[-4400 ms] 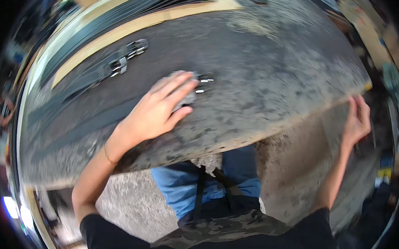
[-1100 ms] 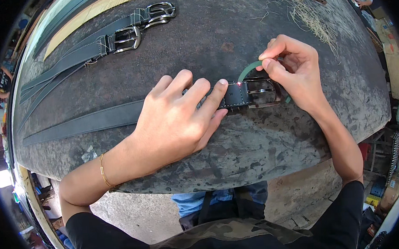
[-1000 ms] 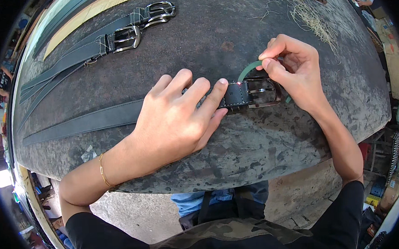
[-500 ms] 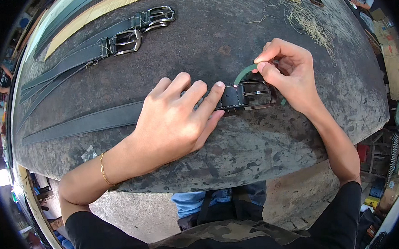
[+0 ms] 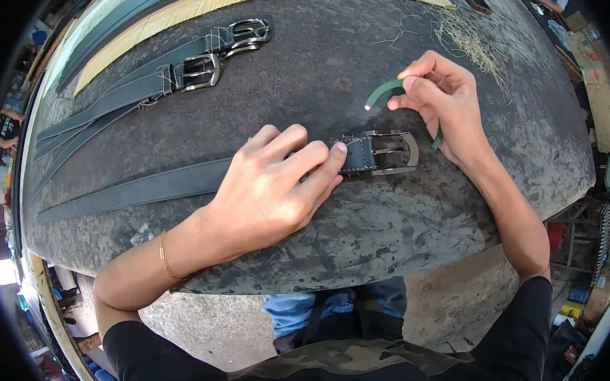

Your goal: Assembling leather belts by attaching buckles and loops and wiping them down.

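Spreading flat w/ loose fingers, left hand [image 5: 270,192] pins dark belt [image 5: 146,188] mid-slab on stained grey worktop [image 5: 362,229], right hand [image 5: 445,100] pinching green tool [image 5: 382,91] above buckle [image 5: 391,151]; spare belts [image 5: 141,85] far-left, cluttered workshop around.

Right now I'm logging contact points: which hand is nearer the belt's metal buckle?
Left. The left hand presses the strap beside the buckle; the right hand hovers above it.
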The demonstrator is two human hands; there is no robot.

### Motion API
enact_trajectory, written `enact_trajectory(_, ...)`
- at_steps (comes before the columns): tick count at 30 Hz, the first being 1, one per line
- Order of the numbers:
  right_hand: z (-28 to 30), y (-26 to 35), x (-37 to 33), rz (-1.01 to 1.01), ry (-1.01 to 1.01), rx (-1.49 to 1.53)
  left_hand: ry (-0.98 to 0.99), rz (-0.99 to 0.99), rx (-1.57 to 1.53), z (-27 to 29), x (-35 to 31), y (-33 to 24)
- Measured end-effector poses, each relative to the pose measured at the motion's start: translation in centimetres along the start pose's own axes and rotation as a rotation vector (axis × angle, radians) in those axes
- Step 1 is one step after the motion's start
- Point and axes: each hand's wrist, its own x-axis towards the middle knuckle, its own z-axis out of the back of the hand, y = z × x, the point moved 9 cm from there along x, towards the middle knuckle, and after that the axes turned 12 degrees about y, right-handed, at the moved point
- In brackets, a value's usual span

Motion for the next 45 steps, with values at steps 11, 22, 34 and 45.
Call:
enact_trajectory(11, 0.2, -0.1, 0.4, -0.006, -0.004, 0.106, -0.039, 0.314, -0.396, 0.6, 0.4, 2.9)
enact_trajectory(22, 0.9, -0.1, 0.4, -0.001, -0.028, 0.203, 0.056, 0.359, -0.205, 0.6, 3.0, 1.5)
enact_trajectory(34, 1.6, 0.0, 0.6, 0.015, -0.049, 0.201, 0.118, 0.382, -0.164, -0.3, 3.4, 1.9)
enact_trajectory(45, 1.6, 0.1, 0.7, -0.013, -0.066, 0.142, 0.054, 0.373, -0.194, 0.7, 2.8, 1.4)
